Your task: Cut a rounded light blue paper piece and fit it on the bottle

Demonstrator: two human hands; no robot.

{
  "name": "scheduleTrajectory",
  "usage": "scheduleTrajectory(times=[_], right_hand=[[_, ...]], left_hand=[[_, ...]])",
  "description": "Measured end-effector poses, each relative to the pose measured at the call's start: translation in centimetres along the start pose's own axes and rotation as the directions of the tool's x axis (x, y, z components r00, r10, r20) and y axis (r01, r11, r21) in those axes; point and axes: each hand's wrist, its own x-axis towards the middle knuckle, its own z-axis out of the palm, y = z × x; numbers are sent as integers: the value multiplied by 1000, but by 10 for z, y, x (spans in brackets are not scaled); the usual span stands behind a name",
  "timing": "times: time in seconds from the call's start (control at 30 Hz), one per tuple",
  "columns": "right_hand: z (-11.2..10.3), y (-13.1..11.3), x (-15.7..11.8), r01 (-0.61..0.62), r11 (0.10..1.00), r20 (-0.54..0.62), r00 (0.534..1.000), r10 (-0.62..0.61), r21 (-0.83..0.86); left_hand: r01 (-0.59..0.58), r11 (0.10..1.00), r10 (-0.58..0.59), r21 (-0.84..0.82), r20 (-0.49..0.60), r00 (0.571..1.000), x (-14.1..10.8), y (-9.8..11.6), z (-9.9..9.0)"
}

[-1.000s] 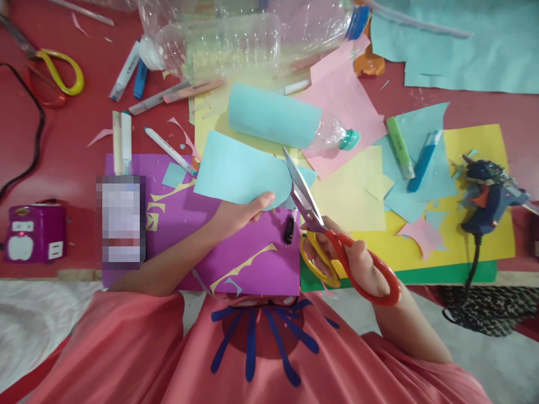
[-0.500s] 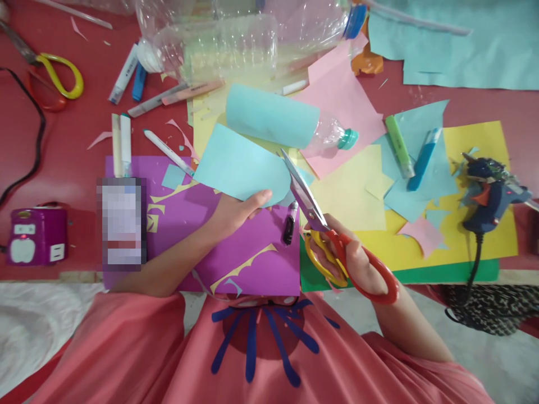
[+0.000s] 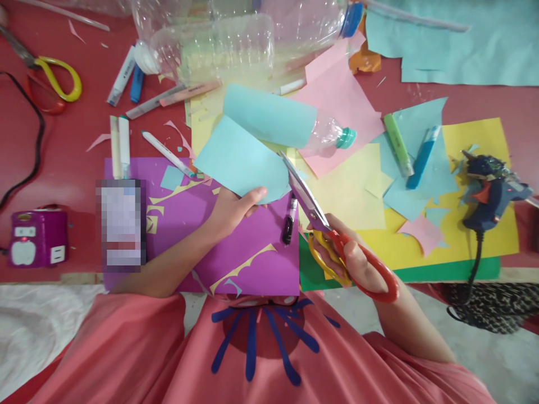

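My left hand (image 3: 233, 213) pinches a light blue sheet of paper (image 3: 242, 163) at its lower edge, thumb on top. The sheet's right end is rounded. My right hand (image 3: 357, 261) grips scissors (image 3: 309, 193) with one red and one yellow handle, thumb through the red loop. Their blades point up and left, nearly together, with the tips at the paper's right edge. Just beyond the sheet lies a plastic bottle (image 3: 326, 132) wrapped in light blue paper, its green cap to the right. A black-ended marker (image 3: 289, 221) rests below the blades on purple paper (image 3: 252, 264).
A glue gun (image 3: 484, 196) lies at right on yellow paper (image 3: 475, 247). At left are a phone (image 3: 122, 224), a purple box with sockets (image 3: 37, 238) and a second pair of scissors (image 3: 59, 78). Clear bottles (image 3: 236, 45), markers and paper scraps spread across the red table (image 3: 80, 168).
The scissor blades have come closer together at the paper's right edge. The blue sheet and my left hand have shifted slightly left. The view has moved a little.
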Motion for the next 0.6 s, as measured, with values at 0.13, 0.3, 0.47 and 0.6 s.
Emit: scheduleTrajectory(times=[0.13,0.3,0.47,0.6], right_hand=[[-1,1,-1,6,1000,24,1000,-6,5],[-1,-1,0,-3,1000,29,1000,3,19],[1,-1,2,21,999,19,1000,-22,40],[2,-1,3,20,999,12,1000,-21,43]], left_hand=[[-23,999,23,-30,-9,1000,2,-4,-1],[-65,994,60,-87,-52,997,5,-5,0],[-92,995,91,-30,-38,995,5,-5,-1],[-89,996,89,-3,-37,995,5,-5,-3]])
